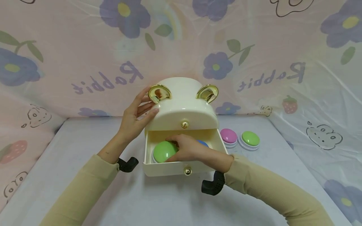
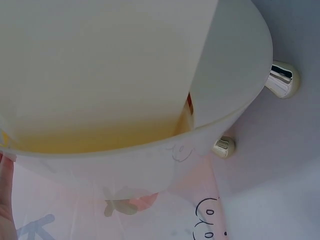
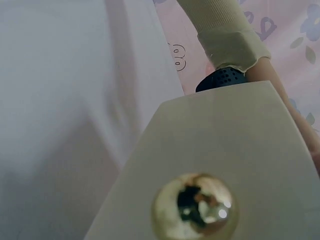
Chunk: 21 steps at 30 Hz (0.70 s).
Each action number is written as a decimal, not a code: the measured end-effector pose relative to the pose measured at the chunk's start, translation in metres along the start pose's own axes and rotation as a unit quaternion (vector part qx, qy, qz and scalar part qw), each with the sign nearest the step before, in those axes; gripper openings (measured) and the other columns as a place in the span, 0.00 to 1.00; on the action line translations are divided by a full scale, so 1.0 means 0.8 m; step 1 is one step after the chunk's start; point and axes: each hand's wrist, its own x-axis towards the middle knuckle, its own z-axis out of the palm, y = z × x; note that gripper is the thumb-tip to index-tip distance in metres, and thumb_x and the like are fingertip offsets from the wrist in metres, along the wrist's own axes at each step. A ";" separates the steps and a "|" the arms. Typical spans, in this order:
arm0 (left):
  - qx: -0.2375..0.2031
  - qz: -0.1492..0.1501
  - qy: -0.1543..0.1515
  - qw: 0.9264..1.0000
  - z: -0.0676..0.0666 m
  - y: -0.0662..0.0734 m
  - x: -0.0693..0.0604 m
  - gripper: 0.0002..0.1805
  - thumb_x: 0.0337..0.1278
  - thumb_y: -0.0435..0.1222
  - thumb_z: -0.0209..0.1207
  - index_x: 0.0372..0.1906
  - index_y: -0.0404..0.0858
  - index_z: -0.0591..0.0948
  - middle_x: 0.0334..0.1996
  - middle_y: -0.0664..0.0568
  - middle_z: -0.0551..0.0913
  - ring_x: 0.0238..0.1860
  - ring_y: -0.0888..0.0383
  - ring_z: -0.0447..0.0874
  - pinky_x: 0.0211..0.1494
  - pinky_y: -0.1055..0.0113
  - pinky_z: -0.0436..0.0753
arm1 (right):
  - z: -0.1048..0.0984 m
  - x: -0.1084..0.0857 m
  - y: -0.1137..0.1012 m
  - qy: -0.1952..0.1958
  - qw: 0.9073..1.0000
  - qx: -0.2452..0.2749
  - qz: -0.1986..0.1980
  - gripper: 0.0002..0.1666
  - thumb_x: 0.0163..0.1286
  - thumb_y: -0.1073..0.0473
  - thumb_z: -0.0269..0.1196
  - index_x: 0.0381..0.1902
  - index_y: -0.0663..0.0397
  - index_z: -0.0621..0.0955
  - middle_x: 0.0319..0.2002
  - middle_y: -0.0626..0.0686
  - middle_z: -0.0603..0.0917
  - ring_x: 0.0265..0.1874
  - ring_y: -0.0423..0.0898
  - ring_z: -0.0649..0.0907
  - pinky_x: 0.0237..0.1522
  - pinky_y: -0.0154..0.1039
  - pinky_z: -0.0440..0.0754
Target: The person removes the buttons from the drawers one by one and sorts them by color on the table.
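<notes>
Fingers of right hand [image 1: 190, 147] curled round green dome [image 1: 165, 152] in pulled-out drawer [image 1: 162, 169], below frame centre; dome lies left of palm, round, no long axis; left hand [image 1: 135, 116] farther, up and left, fingers spread against cabinet [image 1: 182, 105] side

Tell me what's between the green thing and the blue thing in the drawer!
The right hand: it grips the green thing and partly hides the blue thing. That shows in the head view.
</notes>
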 end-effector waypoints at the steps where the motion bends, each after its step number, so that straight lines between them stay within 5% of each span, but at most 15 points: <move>1: 0.001 0.000 0.000 1.000 0.000 0.000 0.000 0.38 0.60 0.30 0.61 0.73 0.55 0.61 0.56 0.43 0.73 0.59 0.48 0.78 0.63 0.59 0.78 | 0.000 0.000 -0.001 0.000 1.000 -0.004 0.000 0.37 0.49 0.52 0.76 0.57 0.57 0.78 0.49 0.51 0.84 0.45 0.44 0.80 0.50 0.34 0.78; 21: -0.005 -0.001 0.007 1.000 0.001 0.003 0.000 0.39 0.58 0.29 0.62 0.72 0.54 0.62 0.55 0.45 0.73 0.58 0.49 0.79 0.62 0.63 0.78 | 0.003 0.000 -0.002 0.051 0.999 0.002 -0.006 0.31 0.43 0.49 0.78 0.47 0.52 0.83 0.39 0.46 0.86 0.35 0.40 0.79 0.39 0.31 0.78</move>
